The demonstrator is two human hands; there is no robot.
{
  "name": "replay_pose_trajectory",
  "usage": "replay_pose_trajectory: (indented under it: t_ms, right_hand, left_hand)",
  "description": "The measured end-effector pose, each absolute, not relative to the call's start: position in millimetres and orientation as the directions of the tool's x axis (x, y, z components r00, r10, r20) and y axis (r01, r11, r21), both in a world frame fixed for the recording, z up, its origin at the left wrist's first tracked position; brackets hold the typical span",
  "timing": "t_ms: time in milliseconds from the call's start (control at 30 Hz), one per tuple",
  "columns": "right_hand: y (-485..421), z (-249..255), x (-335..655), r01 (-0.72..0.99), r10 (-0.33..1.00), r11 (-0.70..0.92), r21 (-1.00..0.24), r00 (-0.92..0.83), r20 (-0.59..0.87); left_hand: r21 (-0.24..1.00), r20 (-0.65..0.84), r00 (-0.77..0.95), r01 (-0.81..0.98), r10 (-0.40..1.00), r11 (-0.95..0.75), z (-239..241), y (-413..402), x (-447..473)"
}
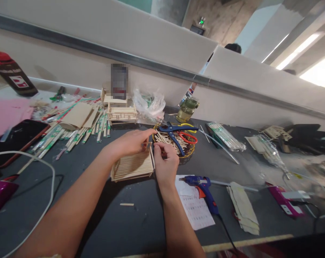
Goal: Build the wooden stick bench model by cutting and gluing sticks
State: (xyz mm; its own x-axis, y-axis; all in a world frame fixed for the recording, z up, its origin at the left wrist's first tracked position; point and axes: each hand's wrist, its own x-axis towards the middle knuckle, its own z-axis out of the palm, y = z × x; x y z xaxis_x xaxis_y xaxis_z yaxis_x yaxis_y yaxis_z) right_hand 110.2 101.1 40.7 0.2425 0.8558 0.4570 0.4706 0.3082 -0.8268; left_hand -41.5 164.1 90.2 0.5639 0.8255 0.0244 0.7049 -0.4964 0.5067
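Note:
A small platform made of wooden sticks lies on the dark table in front of me. My left hand pinches a short upright piece at the platform's far right corner. Beside it, my right hand is closed, its fingertips pinching near the same corner; what they hold is too small to make out. Just behind the hands sits a round basket of cut wooden sticks with blue-handled cutters and red scissors lying on it.
A blue glue gun rests on a paper sheet at the right. Wrapped chopsticks, cardboard and a small stick model lie at the back left. A phone and white cable are at left. A partition wall stands behind.

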Motion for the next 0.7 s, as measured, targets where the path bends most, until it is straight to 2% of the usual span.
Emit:
replay_pose_trajectory:
  t_ms: [400, 700]
  right_hand:
    - [101.7, 38.7, 108.9, 0.476, 0.862, 0.303, -0.826, 0.232, 0.45]
    - [102.0, 36.1, 109.5, 0.47, 0.887, 0.284, -0.836, 0.203, 0.416]
  left_hand:
    - [0.494, 0.025, 0.565, 0.711, 0.825, -0.501, 89.5, 164.8, -40.4]
    - [0.529, 0.018, 0.567, 0.694, 0.824, -0.489, 91.0, 164.8, -40.0]
